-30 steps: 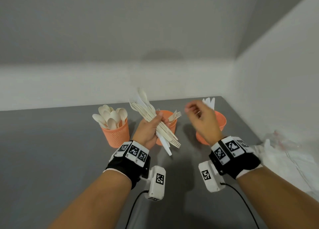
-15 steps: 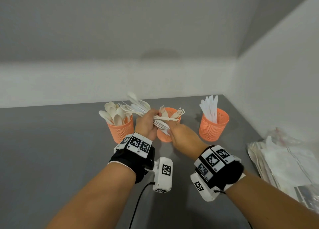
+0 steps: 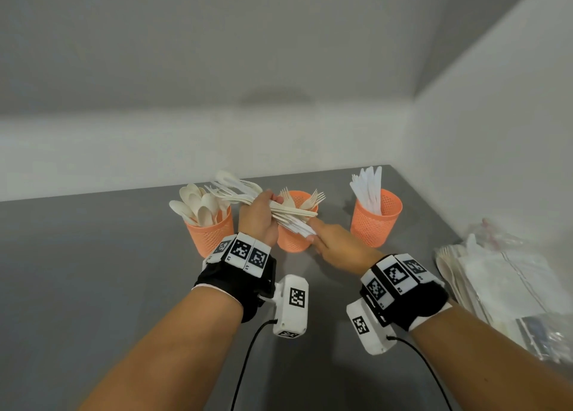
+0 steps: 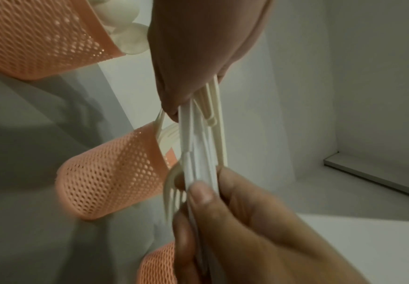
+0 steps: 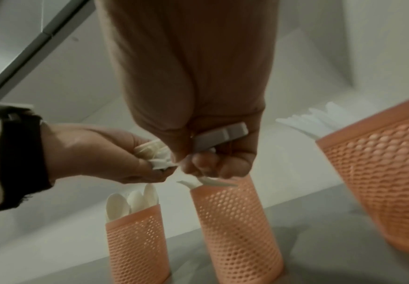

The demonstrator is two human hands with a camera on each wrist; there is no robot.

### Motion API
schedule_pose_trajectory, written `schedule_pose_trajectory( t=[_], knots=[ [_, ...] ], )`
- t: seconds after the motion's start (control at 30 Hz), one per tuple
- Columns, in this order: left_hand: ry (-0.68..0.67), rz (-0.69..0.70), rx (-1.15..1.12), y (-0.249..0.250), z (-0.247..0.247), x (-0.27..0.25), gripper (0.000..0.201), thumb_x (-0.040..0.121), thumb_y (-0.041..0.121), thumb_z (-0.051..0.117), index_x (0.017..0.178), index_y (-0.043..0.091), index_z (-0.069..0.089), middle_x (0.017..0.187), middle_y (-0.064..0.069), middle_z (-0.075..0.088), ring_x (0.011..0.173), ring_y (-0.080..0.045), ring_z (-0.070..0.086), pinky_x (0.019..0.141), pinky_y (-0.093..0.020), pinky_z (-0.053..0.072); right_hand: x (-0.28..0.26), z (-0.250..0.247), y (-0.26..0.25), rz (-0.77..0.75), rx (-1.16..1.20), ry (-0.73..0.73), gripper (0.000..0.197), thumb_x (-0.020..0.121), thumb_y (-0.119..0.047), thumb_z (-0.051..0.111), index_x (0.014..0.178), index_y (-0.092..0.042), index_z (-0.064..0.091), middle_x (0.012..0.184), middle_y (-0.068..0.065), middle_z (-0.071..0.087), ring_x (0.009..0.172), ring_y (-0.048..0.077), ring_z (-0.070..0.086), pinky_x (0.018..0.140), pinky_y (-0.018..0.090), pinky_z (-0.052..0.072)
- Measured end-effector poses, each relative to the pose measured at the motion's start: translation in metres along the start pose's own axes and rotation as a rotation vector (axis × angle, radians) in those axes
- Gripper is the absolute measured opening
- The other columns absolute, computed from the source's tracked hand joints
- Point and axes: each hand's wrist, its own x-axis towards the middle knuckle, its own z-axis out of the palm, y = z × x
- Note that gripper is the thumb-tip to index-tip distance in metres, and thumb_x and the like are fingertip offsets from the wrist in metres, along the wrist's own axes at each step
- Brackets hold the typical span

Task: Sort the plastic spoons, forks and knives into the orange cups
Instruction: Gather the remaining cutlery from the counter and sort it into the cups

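Observation:
Three orange mesh cups stand in a row on the grey table (image 3: pixel 93 286): the spoon cup (image 3: pixel 210 235), the fork cup (image 3: pixel 293 240) and the knife cup (image 3: pixel 376 221). My left hand (image 3: pixel 263 206) grips a mixed bundle of cutlery (image 3: pixel 288 210) above the fork cup, lying almost level. My right hand (image 3: pixel 311 234) pinches white knife handles (image 5: pixel 220 136) at the bundle's near end. In the left wrist view the thumb and fingers (image 4: pixel 203 194) of that hand clamp the white handles (image 4: pixel 198 153) beside a fork's tines. How many pieces are pinched is hidden.
Clear plastic bags of packed cutlery (image 3: pixel 496 286) lie at the right edge of the table. White walls close the back and the right side. Cables run from both wrist cameras toward me.
My right hand left the knife cup, swung left and took hold of the near end of the bundle. My left hand tipped the bundle flatter and shifted slightly toward the cups.

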Motion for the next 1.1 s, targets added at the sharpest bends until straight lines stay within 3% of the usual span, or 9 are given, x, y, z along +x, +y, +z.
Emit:
schedule_pose_trajectory(
  t=[0.17, 0.27, 0.4, 0.53, 0.67, 0.77, 0.83, 0.97, 1.1],
  knots=[
    [0.063, 0.049, -0.057, 0.004, -0.002, 0.005, 0.013, 0.086, -0.009, 0.042, 0.085, 0.003, 0.048, 0.064, -0.010, 0.046, 0.051, -0.015, 0.053, 0.047, -0.023, 0.051, -0.014, -0.009, 0.025, 0.072, -0.065, -0.117, 0.025, 0.099, -0.018, 0.033, 0.120, -0.005, 0.039, 0.095, 0.011, 0.053, 0.083, 0.024, 0.052, 0.073, 0.034, 0.040],
    [0.039, 0.073, 0.015, -0.001, 0.002, 0.005, 0.027, 0.086, -0.009, 0.040, 0.064, 0.006, 0.046, 0.063, -0.009, 0.045, 0.056, -0.017, 0.049, 0.054, -0.031, 0.046, -0.014, -0.002, 0.026, 0.035, 0.041, -0.159, 0.020, 0.099, -0.019, 0.035, 0.118, -0.013, 0.038, 0.096, 0.006, 0.053, 0.083, 0.019, 0.051, 0.070, 0.029, 0.039],
    [0.050, 0.123, 0.055, -0.005, 0.007, 0.005, 0.026, 0.087, -0.009, 0.040, 0.065, 0.006, 0.043, 0.063, -0.008, 0.045, 0.050, -0.014, 0.049, 0.049, -0.026, 0.047, -0.007, 0.008, 0.029, -0.017, 0.056, -0.057, 0.029, 0.100, -0.021, 0.033, 0.126, -0.009, 0.040, 0.102, 0.009, 0.055, 0.087, 0.018, 0.049, 0.075, 0.025, 0.035],
    [0.097, 0.196, 0.029, 0.005, 0.001, 0.014, 0.019, 0.089, -0.006, 0.037, 0.077, 0.006, 0.043, 0.066, -0.009, 0.044, 0.056, -0.016, 0.047, 0.044, -0.019, 0.048, -0.013, 0.009, 0.062, 0.040, 0.093, -0.091, 0.010, 0.099, -0.020, 0.034, 0.094, -0.014, 0.041, 0.079, 0.003, 0.051, 0.074, 0.019, 0.049, 0.064, 0.026, 0.038],
    [0.128, 0.267, 0.000, 0.011, -0.003, 0.019, 0.026, 0.087, -0.008, 0.039, 0.067, 0.008, 0.042, 0.052, -0.006, 0.048, 0.051, -0.017, 0.048, 0.048, -0.023, 0.049, -0.027, 0.007, 0.076, 0.035, 0.311, -0.136, 0.015, 0.099, -0.011, 0.036, 0.085, -0.011, 0.042, 0.069, -0.004, 0.044, 0.060, 0.001, 0.044, 0.060, 0.012, 0.039],
    [0.075, 0.249, -0.030, 0.008, -0.007, 0.023, 0.028, 0.091, -0.004, 0.038, 0.067, 0.010, 0.041, 0.053, -0.005, 0.048, 0.052, -0.016, 0.047, 0.052, -0.026, 0.050, -0.025, -0.007, 0.076, 0.006, 0.457, 0.020, 0.023, 0.098, -0.002, 0.035, 0.082, -0.017, 0.045, 0.066, -0.002, 0.045, 0.052, -0.005, 0.046, 0.061, 0.013, 0.041],
    [0.031, 0.169, -0.041, 0.004, -0.010, 0.025, 0.028, 0.095, 0.002, 0.039, 0.068, 0.009, 0.041, 0.059, -0.007, 0.044, 0.054, -0.018, 0.047, 0.052, -0.025, 0.051, -0.018, -0.026, 0.073, -0.001, 0.526, 0.190, 0.019, 0.098, -0.003, 0.034, 0.094, -0.017, 0.046, 0.067, -0.002, 0.046, 0.054, -0.001, 0.045, 0.060, 0.015, 0.040],
    [-0.075, 0.063, -0.009, -0.006, -0.008, 0.016, 0.027, 0.098, 0.018, 0.045, 0.072, 0.010, 0.040, 0.053, -0.005, 0.044, 0.048, -0.019, 0.048, 0.055, -0.033, 0.050, 0.003, -0.065, 0.075, 0.005, 0.585, 0.553, 0.017, 0.098, -0.008, 0.035, 0.108, -0.017, 0.046, 0.077, -0.007, 0.051, 0.071, 0.007, 0.050, 0.074, 0.011, 0.041],
    [-0.257, 0.041, 0.011, -0.012, -0.007, 0.004, 0.036, 0.098, 0.025, 0.044, 0.065, 0.012, 0.042, 0.043, 0.004, 0.043, 0.038, -0.009, 0.045, 0.057, -0.031, 0.051, 0.024, -0.072, 0.093, 0.090, 0.574, 0.621, 0.012, 0.096, -0.007, 0.037, 0.102, -0.013, 0.046, 0.098, 0.001, 0.053, 0.093, 0.014, 0.049, 0.073, 0.003, 0.037]
  ],
)
